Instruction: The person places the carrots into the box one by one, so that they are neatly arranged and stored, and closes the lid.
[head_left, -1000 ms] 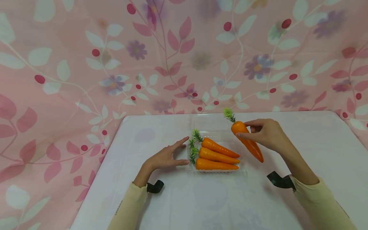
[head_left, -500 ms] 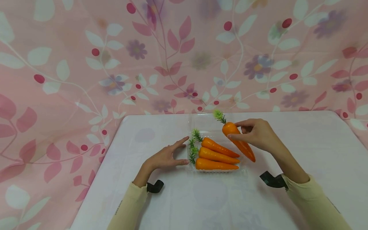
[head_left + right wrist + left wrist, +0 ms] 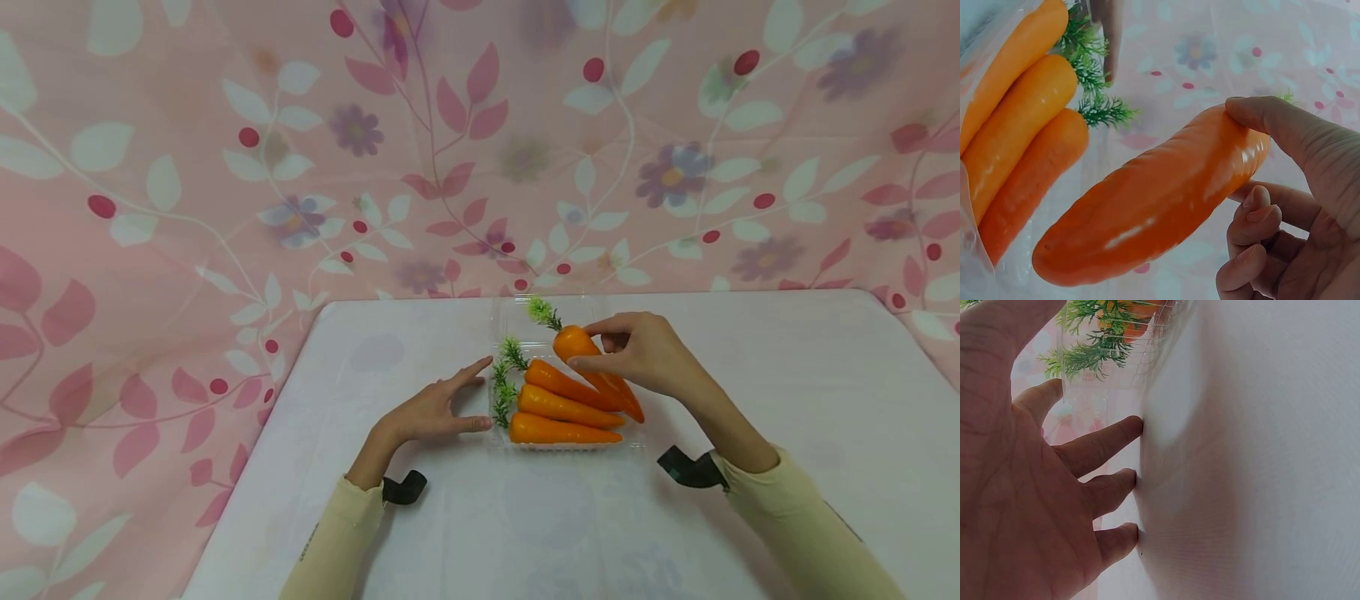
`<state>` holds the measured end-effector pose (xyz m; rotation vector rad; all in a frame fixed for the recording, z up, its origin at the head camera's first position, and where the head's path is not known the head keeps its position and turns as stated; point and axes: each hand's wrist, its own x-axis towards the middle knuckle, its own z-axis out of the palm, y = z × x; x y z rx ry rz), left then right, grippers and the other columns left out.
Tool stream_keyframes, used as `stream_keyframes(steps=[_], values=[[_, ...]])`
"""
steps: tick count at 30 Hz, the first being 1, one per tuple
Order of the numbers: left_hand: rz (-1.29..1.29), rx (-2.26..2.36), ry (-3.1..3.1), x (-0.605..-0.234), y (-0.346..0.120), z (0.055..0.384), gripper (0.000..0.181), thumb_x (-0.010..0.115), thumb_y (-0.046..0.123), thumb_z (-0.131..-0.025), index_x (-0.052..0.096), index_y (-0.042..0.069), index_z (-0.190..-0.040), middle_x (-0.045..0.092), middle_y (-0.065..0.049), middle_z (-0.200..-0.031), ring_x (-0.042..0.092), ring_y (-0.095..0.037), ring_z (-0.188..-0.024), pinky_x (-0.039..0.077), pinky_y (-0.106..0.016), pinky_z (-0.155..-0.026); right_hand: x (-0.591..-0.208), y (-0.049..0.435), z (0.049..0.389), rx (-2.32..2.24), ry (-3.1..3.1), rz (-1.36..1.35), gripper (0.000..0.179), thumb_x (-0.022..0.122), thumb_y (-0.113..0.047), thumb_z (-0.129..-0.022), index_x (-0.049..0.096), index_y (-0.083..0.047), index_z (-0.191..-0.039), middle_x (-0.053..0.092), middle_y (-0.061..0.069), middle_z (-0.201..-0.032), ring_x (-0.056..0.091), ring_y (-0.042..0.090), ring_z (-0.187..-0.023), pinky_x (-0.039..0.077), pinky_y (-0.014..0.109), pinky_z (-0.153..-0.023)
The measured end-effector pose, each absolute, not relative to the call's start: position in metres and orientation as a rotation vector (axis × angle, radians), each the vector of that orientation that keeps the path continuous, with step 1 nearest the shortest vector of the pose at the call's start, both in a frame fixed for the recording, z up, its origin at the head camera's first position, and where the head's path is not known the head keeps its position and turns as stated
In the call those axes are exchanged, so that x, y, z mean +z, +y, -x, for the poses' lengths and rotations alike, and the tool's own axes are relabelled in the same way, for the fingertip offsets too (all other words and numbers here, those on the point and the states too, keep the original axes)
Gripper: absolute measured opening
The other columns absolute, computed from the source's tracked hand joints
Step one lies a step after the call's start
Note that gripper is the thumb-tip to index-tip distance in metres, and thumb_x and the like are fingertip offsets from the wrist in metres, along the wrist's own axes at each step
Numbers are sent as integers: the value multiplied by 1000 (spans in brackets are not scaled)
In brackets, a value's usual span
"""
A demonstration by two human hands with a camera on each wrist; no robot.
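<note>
My right hand [image 3: 645, 354] pinches an orange carrot [image 3: 1154, 200] near its thick top between thumb and fingers. In the head view this carrot slants over the back right part of a clear plastic container [image 3: 637, 447], its green leafy top pointing to the far left. Three more carrots [image 3: 566, 406] lie side by side in the container, leaves [image 3: 504, 392] to the left, tips to the right. My left hand [image 3: 427, 411] is at the container's left side with fingers spread, thumb and index finger right at its wall. In the left wrist view the other fingertips [image 3: 1129, 534] rest on the table.
The container's clear lid [image 3: 517, 317] stretches out behind it toward the table's far edge. A white cloth covers the table [image 3: 420, 542]. Behind the table hangs a pink flowered curtain [image 3: 465, 167]. Dark wrist mounts [image 3: 690, 468] stick out from both sleeves.
My right hand has moved left with its carrot, from right of the container to over its back right part. The left hand and the three lying carrots have stayed in place.
</note>
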<state>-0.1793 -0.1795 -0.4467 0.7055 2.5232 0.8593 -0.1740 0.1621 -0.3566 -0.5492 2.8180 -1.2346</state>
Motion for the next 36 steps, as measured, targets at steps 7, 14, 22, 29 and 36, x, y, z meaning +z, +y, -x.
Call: stream_keyframes(steps=[7,14,22,29,36], values=[[-706,858,2527,-446,-179,179,94,70,60,-83,16,41,-158,48,4,-147,31,-23,-143,13,-58,-115,-362,150,176,-1236,2764,553,41,86,-32,-76,75,-8,-107,51,2,-71,47,21,-65,37,29,-55],[-708,857,2523,-446,-180,179,94,70,59,-84,16,40,-158,47,4,-148,30,-23,-144,10,-60,-115,-372,141,175,-1241,2716,562,43,87,-34,-76,75,-7,-108,50,2,-71,46,20,-66,36,29,-54],[-711,860,2522,-446,-180,178,93,70,59,-84,16,41,-158,47,5,-148,30,-22,-144,11,-58,-116,-382,133,176,-1167,2695,588,44,87,-38,-75,76,-11,-107,49,0,-69,46,18,-65,34,27,-53],[-695,852,2526,-444,-180,178,92,70,60,-84,14,47,-156,47,6,-148,29,-21,-144,11,-58,-116,-385,130,175,-1164,2650,623,43,87,-35,-75,76,-10,-108,50,-1,-70,47,18,-67,36,27,-53],[-682,858,2526,-445,-180,177,91,70,59,-84,13,50,-154,47,5,-148,30,-20,-144,11,-56,-116,-394,130,175,-1150,2602,626,50,88,-40,-73,76,-9,-111,50,0,-69,48,19,-71,41,29,-58]])
